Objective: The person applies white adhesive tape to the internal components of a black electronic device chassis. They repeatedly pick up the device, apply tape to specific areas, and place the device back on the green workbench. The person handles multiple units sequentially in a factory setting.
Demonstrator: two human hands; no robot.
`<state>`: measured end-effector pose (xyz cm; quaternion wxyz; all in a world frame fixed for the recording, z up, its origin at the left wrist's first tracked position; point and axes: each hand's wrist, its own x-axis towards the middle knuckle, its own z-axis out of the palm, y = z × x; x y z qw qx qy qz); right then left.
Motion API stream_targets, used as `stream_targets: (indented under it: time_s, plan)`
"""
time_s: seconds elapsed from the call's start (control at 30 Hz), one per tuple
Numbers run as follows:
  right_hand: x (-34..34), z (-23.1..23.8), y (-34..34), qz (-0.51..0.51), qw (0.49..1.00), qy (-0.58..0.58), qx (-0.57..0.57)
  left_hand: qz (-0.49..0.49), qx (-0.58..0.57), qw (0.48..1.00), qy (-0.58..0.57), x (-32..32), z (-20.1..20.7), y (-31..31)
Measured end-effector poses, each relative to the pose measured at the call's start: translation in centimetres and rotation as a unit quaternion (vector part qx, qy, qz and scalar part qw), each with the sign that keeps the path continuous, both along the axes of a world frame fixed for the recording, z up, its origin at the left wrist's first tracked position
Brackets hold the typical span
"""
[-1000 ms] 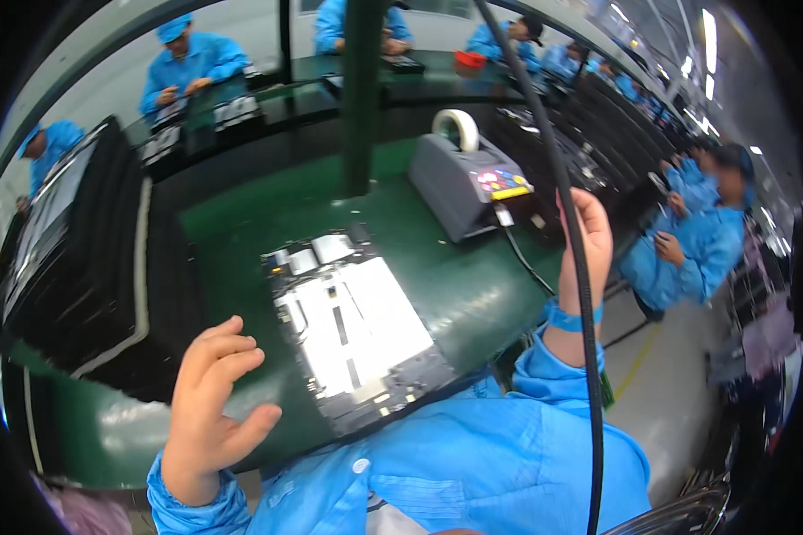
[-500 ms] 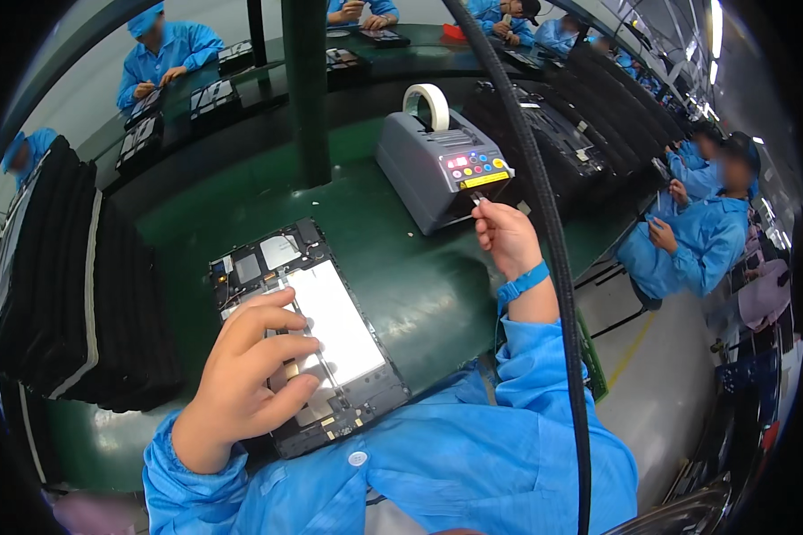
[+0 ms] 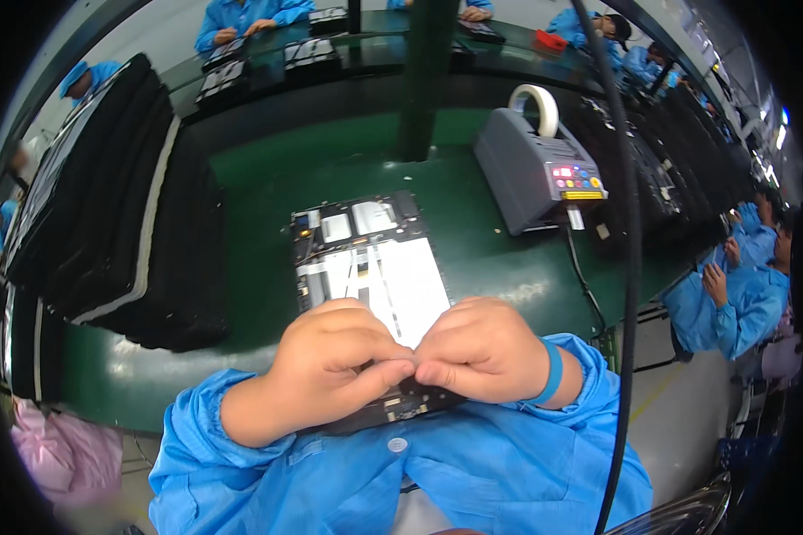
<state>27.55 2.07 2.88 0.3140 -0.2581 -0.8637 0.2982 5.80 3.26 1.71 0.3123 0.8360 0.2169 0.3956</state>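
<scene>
My left hand [image 3: 339, 361] and my right hand [image 3: 491, 352] meet over the lower part of an opened tablet-like device [image 3: 410, 276]. Both are closed in a pinch, thumbs and fingertips touching; whatever lies between them is hidden. The device lies on the green table, its inside facing up, with silver-white panels, a dark frame and small parts along its edges. The hands cover part of its lower half. To the right stands a grey tape dispenser [image 3: 531, 183] with a roll of pale tape [image 3: 537, 109] on top. A short tape strip [image 3: 575, 218] sticks out of its front.
Stacked black padded trays [image 3: 107, 223] stand at the left, and more black trays [image 3: 678, 169] behind the dispenser at the right. A thick black cable [image 3: 632, 267] hangs down on the right. A green post [image 3: 419, 89] rises behind the device. Co-workers in blue sit around.
My right hand has left the dispenser's outlet and come to the device. My left hand has gone from resting spread on the device to a pinch against the right. A tape strip now protrudes from the dispenser.
</scene>
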Motion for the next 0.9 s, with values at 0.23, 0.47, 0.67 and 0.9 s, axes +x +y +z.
stream_targets:
  time_s: [0.23, 0.47, 0.67, 0.9]
  plan:
    - [-2.4, 0.5, 0.6, -0.112, 0.985, 0.036, 0.122, 0.05, -0.044, 0.994, -0.082, -2.5, -0.8, -0.4]
    - [-4.3, 0.9, 4.0, -0.121, 0.986, 0.007, 0.116, 0.205, -0.011, 0.975, -0.089, -4.5, -1.9, 1.4]
    - [-7.1, -0.5, 8.7, -0.089, 0.995, -0.029, -0.016, 0.305, 0.125, 0.942, 0.059, -6.6, -4.3, 5.0]
    - [-8.9, -1.3, 12.4, -0.047, 0.99, -0.124, 0.051, 0.283, 0.123, 0.944, 0.115, -6.7, -5.1, 5.4]
